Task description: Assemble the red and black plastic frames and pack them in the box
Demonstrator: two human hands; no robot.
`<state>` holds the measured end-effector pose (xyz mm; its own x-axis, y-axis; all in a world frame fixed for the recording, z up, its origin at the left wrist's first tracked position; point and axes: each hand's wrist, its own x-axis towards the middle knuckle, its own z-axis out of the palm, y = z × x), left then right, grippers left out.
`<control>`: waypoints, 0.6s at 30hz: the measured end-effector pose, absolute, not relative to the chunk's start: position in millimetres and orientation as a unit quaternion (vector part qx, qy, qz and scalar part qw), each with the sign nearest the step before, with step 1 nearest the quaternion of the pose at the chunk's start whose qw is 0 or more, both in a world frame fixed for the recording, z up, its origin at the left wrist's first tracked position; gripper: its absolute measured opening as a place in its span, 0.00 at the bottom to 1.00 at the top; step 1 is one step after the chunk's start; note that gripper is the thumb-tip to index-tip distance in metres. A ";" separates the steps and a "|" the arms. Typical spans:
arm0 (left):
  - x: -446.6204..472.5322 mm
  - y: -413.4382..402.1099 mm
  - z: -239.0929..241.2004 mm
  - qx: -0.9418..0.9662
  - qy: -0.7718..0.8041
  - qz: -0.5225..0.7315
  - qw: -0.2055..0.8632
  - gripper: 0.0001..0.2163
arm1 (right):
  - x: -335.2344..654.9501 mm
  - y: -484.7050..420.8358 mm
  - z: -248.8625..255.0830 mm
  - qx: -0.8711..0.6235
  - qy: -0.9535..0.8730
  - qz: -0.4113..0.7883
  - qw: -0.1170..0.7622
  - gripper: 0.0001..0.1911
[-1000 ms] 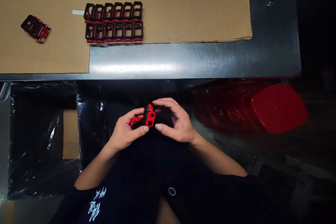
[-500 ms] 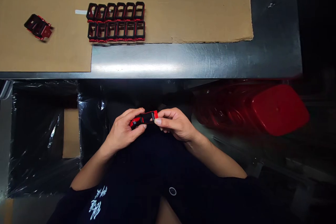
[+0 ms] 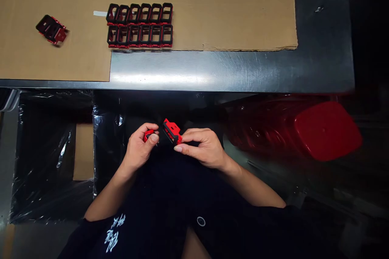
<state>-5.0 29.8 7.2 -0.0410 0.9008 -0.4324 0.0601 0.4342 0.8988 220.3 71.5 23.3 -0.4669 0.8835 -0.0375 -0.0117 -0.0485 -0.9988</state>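
In front of my torso, below the bench edge, my right hand (image 3: 202,145) pinches one end of a red and black plastic frame (image 3: 172,131) between thumb and fingers. The frame is tilted, its red side up. My left hand (image 3: 140,145) is closed around a small red tool (image 3: 148,134); fingers and thumb cover most of it, so its kind is unclear. A gap separates the tool from the frame. Two tight rows of similar red and black frames (image 3: 139,25) stand on the cardboard. Another red and black piece (image 3: 52,29) lies apart at the left.
Cardboard sheets (image 3: 231,8) cover much of the metal bench (image 3: 231,71). A red plastic stool (image 3: 328,131) is beside me on the right. At the left, under the bench, sits a box lined with black plastic (image 3: 45,162).
My hands have drawn apart. The frame, earlier held between both hands, is now turned and held by the right alone, while the left keeps the small red tool. The view has shifted slightly.
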 end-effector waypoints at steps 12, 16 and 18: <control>21.4 22.8 14.8 0.521 0.556 0.408 0.503 0.41 | 213.8 64.0 6.2 -0.341 -0.645 0.576 0.368 0.04; 20.7 21.8 14.0 0.545 0.545 0.399 0.496 0.40 | 214.6 67.1 6.8 -0.333 -0.656 0.572 0.362 0.05; 20.7 21.3 13.0 0.566 0.548 0.397 0.471 0.38 | 219.1 69.7 10.3 -0.320 -0.662 0.577 0.356 0.07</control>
